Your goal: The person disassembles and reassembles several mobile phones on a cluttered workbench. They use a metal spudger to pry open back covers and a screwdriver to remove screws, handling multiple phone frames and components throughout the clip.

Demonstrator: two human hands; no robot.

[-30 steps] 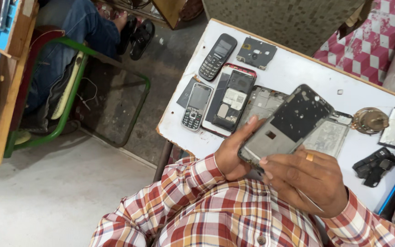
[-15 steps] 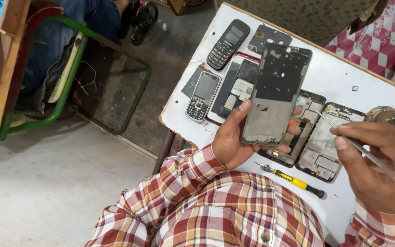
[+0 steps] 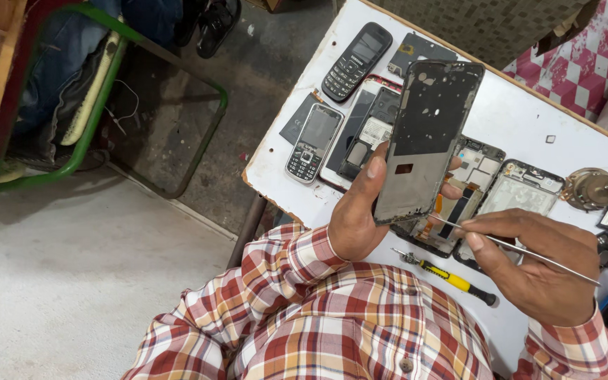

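The phone frame (image 3: 427, 141) has been lifted a bit higher than before, near the middle of the frame. The left hand (image 3: 360, 218) grips its lower edge. The right hand (image 3: 536, 264), lower right, pinches thin tweezers (image 3: 508, 245) pointing at it. A yellow screwdriver (image 3: 452, 276) lies on the white surface (image 3: 522, 119).

Red, white & tan plaid shirt (image 3: 360, 317), long sleeves, buttoned front, bare hands
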